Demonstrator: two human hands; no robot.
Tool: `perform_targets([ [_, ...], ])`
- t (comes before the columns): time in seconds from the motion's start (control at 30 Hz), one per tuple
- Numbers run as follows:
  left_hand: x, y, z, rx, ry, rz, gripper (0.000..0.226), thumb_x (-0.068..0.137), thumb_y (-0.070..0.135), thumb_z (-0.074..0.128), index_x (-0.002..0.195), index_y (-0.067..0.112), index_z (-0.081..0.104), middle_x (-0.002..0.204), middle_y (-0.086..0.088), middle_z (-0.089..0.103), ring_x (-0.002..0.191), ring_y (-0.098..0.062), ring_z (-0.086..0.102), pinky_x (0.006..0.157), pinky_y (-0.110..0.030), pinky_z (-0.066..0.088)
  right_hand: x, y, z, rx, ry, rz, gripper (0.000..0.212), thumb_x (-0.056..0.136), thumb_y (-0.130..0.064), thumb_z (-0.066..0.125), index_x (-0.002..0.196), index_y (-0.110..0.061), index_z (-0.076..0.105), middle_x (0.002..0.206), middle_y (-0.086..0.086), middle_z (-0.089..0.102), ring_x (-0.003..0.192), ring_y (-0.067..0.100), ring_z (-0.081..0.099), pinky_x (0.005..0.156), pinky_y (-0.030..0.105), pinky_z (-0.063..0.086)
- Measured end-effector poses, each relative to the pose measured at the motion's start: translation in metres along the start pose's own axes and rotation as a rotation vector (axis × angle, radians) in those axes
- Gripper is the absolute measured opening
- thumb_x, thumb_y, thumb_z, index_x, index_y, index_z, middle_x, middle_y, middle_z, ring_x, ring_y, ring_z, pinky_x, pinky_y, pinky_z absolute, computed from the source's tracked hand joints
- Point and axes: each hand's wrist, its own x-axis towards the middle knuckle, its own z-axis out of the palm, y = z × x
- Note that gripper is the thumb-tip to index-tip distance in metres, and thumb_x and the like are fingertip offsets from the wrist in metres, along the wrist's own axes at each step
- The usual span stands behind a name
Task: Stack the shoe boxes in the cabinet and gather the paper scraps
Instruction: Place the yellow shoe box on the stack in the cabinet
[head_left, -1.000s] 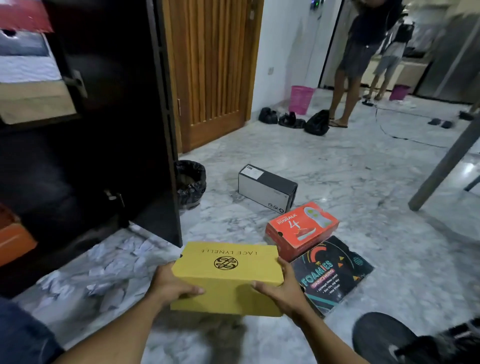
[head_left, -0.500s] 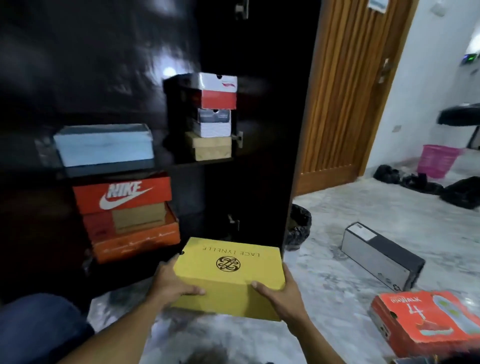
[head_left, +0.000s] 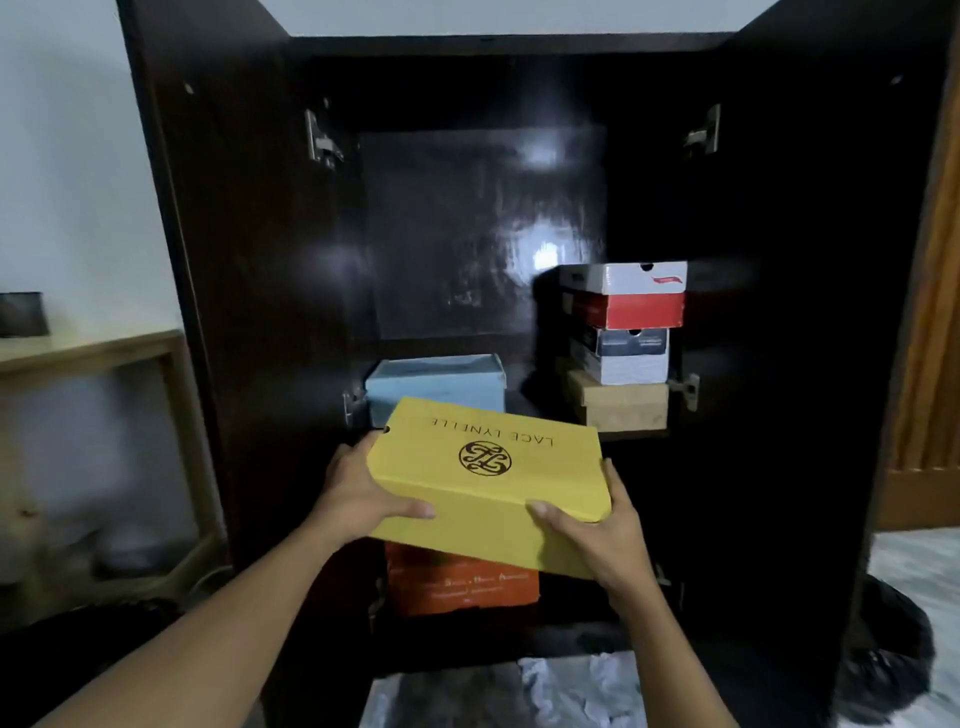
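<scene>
I hold a yellow shoe box (head_left: 483, 483) marked "LACE LYNELLE" up in front of the open dark cabinet (head_left: 779, 312). My left hand (head_left: 358, 496) grips its left end and my right hand (head_left: 592, 530) grips its right front corner. Behind it on the shelf sits a pale blue box (head_left: 436, 382). To the right stands a stack: a red-and-white box (head_left: 626, 296), a grey-white box (head_left: 623, 356) and a tan box (head_left: 621, 405). An orange box (head_left: 462, 584) shows below the yellow one. White paper scraps (head_left: 571, 691) lie on the floor at the cabinet's foot.
Both cabinet doors stand open at left (head_left: 208, 260) and right (head_left: 841, 260). A wooden shelf unit (head_left: 104, 353) stands at the left by the wall. A wooden room door (head_left: 935, 338) is at the far right, and a black bag (head_left: 883, 654) lies at lower right.
My view has swung left from the floor to face the cabinet squarely. The yellow box has risen from near floor level to the height of the middle shelf, both hands still gripping it.
</scene>
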Motion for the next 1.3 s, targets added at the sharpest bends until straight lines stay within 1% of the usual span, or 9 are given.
perform_targets([
  [0.2,0.084,0.029,-0.009,-0.001,0.153,0.099,0.118,0.032,0.039,0.103,0.137,0.022,0.052,0.115,0.0,0.047,0.107,-0.017,0.05,0.091,-0.031,0.047,0.095,-0.038,0.016,-0.045,-0.013,-0.182,0.085,0.063,-0.031,0.088,0.136,-0.033,0.045,0.114,-0.018,0.066,0.096,-0.006,0.066,0.077,0.011,0.053],
  [0.43,0.187,0.032,-0.018,-0.044,0.265,0.023,0.125,0.035,0.043,0.101,0.145,0.017,0.046,0.128,-0.003,0.045,0.123,-0.023,0.049,0.101,-0.034,0.047,0.208,-0.053,0.051,-0.191,0.01,-0.309,0.094,0.076,-0.028,0.086,0.153,-0.016,0.034,0.124,-0.015,0.056,0.104,-0.005,0.054,0.086,0.011,0.048],
  [0.5,0.211,0.029,-0.016,-0.008,0.276,-0.009,0.124,0.036,0.046,0.1,0.144,0.016,0.046,0.134,-0.007,0.043,0.125,-0.025,0.048,0.099,-0.034,0.046,0.239,-0.05,0.067,-0.274,0.015,-0.335,0.086,0.079,-0.033,0.084,0.15,-0.017,0.04,0.135,-0.004,0.055,0.118,0.009,0.052,0.097,0.025,0.046],
  [0.6,0.235,0.02,0.001,0.111,0.264,-0.046,0.111,0.043,0.055,0.096,0.136,0.016,0.05,0.132,-0.007,0.039,0.116,-0.027,0.053,0.09,-0.034,0.05,0.272,-0.03,0.085,-0.354,0.013,-0.328,0.073,0.086,-0.033,0.078,0.147,-0.016,0.044,0.145,0.007,0.05,0.127,0.018,0.048,0.1,0.03,0.041],
  [0.7,0.251,0.01,0.022,0.157,0.343,-0.049,0.102,0.056,0.055,0.092,0.14,0.019,0.048,0.134,-0.007,0.036,0.115,-0.03,0.054,0.088,-0.039,0.053,0.285,-0.01,0.095,-0.365,0.104,-0.365,0.063,0.09,-0.027,0.075,0.143,-0.017,0.041,0.137,0.005,0.052,0.123,0.021,0.051,0.096,0.031,0.044],
  [0.87,0.275,-0.001,0.042,0.16,0.52,0.017,0.048,0.083,0.021,0.078,0.122,0.016,0.05,0.14,-0.007,0.032,0.12,-0.034,0.051,0.08,-0.043,0.049,0.304,0.009,0.112,-0.394,0.172,-0.417,0.032,0.091,-0.006,0.063,0.117,-0.017,0.048,0.116,0.003,0.05,0.107,0.023,0.054,0.081,0.02,0.039],
  [0.93,0.284,-0.009,0.048,0.245,0.462,0.006,0.042,0.089,0.022,0.07,0.126,0.015,0.053,0.15,-0.005,0.022,0.128,-0.033,0.044,0.084,-0.043,0.049,0.314,0.018,0.122,-0.484,0.104,-0.409,0.043,0.09,-0.003,0.063,0.129,-0.009,0.049,0.125,0.009,0.046,0.115,0.027,0.051,0.092,0.02,0.035],
  [1.1,0.307,-0.026,0.055,0.433,0.21,0.014,0.071,0.092,0.036,0.06,0.153,0.016,0.031,0.162,0.004,0.004,0.142,-0.028,0.033,0.1,-0.046,0.047,0.343,0.033,0.141,-0.576,-0.089,-0.32,0.074,0.089,-0.014,0.067,0.154,-0.013,0.031,0.161,0.01,0.023,0.146,0.029,0.033,0.118,0.036,0.031],
  [1.3,0.32,-0.035,0.057,0.494,0.14,0.005,0.08,0.094,0.046,0.057,0.157,0.016,0.019,0.163,0.013,-0.009,0.151,-0.024,0.013,0.108,-0.046,0.036,0.365,0.034,0.139,-0.673,-0.187,-0.263,0.08,0.097,-0.028,0.061,0.161,-0.027,0.012,0.169,0.001,-0.002,0.154,0.024,0.013,0.123,0.037,0.022],
])
